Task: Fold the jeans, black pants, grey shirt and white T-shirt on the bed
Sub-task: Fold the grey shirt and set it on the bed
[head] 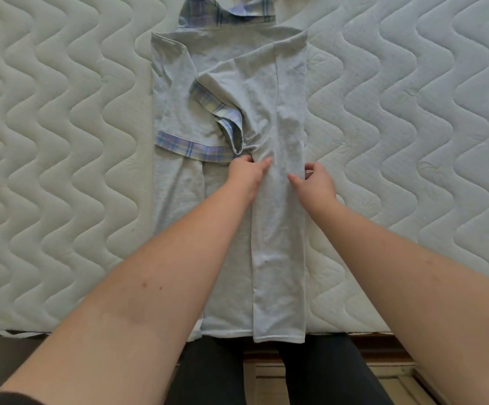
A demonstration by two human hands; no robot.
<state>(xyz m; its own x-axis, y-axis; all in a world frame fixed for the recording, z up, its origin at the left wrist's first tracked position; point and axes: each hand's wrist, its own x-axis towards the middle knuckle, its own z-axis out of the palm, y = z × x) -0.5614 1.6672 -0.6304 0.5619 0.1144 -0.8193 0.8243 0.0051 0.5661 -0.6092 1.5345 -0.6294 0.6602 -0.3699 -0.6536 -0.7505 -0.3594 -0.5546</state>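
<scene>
The grey shirt (278,200) lies lengthwise on the bed (62,141), its hem hanging just over the near edge above dark trouser legs (208,372) and a wooden floor (339,375), with its right side folded in over the middle. Both hands sit mid-shirt — the left hand (244,173) pinches the cloth by the plaid sleeve cuffs (196,149), and the right hand (315,179) grips the folded right edge. Wide bare quilting flanks the shirt; beyond, its plaid collar (225,13) reaches the far edge — no writing shows.
</scene>
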